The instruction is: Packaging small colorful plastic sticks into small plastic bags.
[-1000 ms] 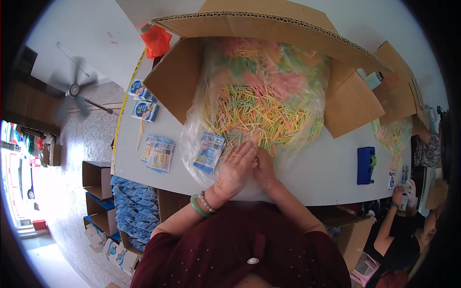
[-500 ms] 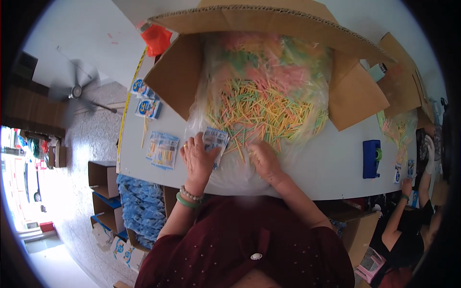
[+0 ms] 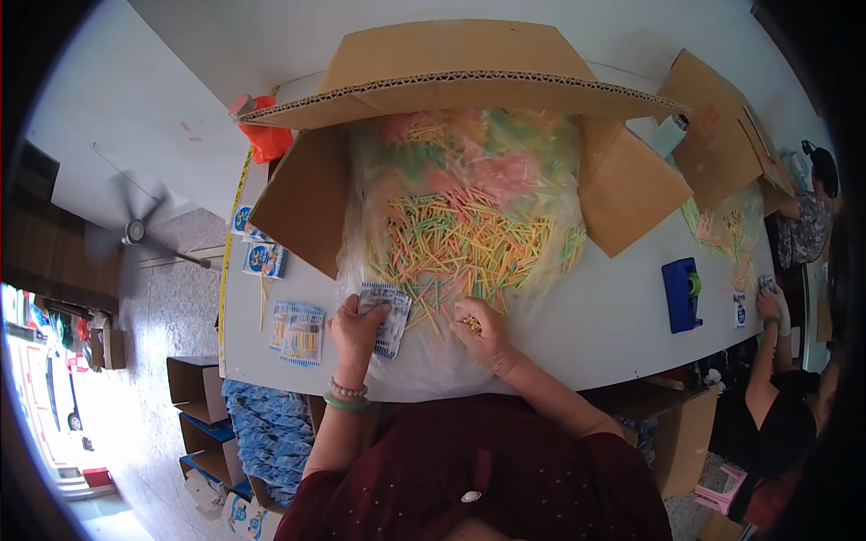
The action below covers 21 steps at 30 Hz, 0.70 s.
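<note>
While a white tabletop (image 3: 622, 307) spreads across the middle of the frame, an open cardboard box (image 3: 302, 203) takes up its upper centre, with side flaps spread left and right. At the right edge of the frame, a co-worker in black (image 3: 783, 410) reaches toward the table. A clear plastic liner (image 3: 433, 374) spills out of the box toward the lower centre, and on it lies a loose heap of thin pastel sticks (image 3: 469, 239) in yellow, pink, orange and green. At lower left, a mass of blue packets (image 3: 269, 437) fills a carton below the table edge.

Right of centre on the tabletop stands a blue tape dispenser (image 3: 678, 302). Just below the heap, the right hand (image 3: 484, 335) has its fingers curled closed around a small bundle of sticks (image 3: 473, 323), whose ends show at the hand's upper left. Left of it, the left hand (image 3: 352, 329) grasps the left side of a blue-and-white clear packet (image 3: 390, 331) at lower centre-left, thumb laid across its face; the fingers' underside is hidden. Two similar packets (image 3: 296, 334) lie further left, yellow sticks visible inside. A beaded bracelet (image 3: 348, 389) and a green bangle (image 3: 347, 405) circle the left wrist.
</note>
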Motion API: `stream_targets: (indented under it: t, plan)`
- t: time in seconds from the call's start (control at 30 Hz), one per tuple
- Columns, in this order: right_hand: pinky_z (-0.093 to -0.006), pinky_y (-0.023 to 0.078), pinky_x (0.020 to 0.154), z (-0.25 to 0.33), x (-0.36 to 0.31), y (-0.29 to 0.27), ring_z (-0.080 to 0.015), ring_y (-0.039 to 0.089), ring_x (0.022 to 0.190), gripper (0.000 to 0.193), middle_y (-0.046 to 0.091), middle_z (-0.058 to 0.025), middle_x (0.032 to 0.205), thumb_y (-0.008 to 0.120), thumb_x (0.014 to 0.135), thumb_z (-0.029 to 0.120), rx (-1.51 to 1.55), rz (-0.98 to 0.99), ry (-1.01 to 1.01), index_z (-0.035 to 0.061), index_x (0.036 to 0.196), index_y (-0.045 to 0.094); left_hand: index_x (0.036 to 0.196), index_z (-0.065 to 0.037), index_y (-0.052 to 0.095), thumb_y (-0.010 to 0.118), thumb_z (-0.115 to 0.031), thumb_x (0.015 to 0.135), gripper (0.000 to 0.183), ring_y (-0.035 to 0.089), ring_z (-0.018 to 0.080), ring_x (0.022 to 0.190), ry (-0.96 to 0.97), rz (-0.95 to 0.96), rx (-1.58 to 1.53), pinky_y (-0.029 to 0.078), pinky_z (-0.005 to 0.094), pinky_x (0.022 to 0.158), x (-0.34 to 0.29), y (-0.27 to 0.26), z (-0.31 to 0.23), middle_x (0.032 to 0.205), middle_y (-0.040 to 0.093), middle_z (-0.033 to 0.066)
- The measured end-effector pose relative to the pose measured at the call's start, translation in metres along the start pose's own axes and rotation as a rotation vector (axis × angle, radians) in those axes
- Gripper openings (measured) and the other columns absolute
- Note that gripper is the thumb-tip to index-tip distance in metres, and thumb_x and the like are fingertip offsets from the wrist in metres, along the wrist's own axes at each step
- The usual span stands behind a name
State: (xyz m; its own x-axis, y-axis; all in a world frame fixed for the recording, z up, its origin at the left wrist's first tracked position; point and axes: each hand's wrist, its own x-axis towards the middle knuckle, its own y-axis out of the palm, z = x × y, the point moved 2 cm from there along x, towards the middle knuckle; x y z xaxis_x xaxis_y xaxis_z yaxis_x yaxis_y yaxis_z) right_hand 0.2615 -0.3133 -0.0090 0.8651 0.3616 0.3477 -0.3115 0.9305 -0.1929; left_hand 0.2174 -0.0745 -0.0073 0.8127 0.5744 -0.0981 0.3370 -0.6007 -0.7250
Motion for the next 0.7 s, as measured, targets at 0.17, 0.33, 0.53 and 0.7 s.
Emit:
stream_targets:
  t: [0.17,0.33,0.53,0.7]
  plan:
    - [-0.0326,0.047,0.068,-0.014,0.004,-0.002,-0.0230,0.060,0.076,0.014,0.060,-0.0098,0.084,0.063,0.081,-0.001,-0.246,0.193,-0.186,0.0027,0.094,0.057,0.082,-0.007,0.060,0.072,-0.024,0.077,0.022,0.058,0.0321,0.070,0.060,0.009,0.176,0.038,0.0431,0.082,-0.007,-0.012,-0.003,0.073,0.063,0.0088]
    - [-0.0306,0.046,0.067,-0.009,0.014,-0.007,-0.0189,0.057,0.074,0.017,0.060,-0.0089,0.088,0.058,0.087,0.003,-0.147,0.072,-0.028,0.0003,0.104,0.057,0.093,-0.002,0.066,0.060,-0.010,0.086,0.011,0.056,0.0346,0.071,0.592,-0.472,0.395,0.044,0.0397,0.064,-0.027,-0.032,-0.054,0.086,0.061,0.0110]
    - [-0.0255,0.046,0.071,0.038,0.047,0.004,-0.0090,0.052,0.080,0.026,0.058,-0.0034,0.088,0.060,0.089,0.005,0.077,0.213,0.236,-0.0021,0.113,0.054,0.093,0.001,0.066,0.058,-0.014,0.094,0.017,0.053,0.0052,0.073,-0.013,0.324,-0.715,0.043,0.0222,0.065,-0.042,-0.005,-0.067,0.080,0.063,-0.0016]
    - [-0.0260,0.047,0.074,0.028,0.036,0.000,-0.0099,0.054,0.083,0.026,0.060,-0.0049,0.092,0.062,0.089,0.007,-0.013,0.365,0.480,-0.0029,0.112,0.054,0.083,-0.003,0.066,0.062,-0.007,0.090,0.009,0.047,0.0028,0.068,0.283,0.339,-0.507,0.040,0.0215,0.060,-0.039,0.009,-0.062,0.072,0.057,-0.0060]
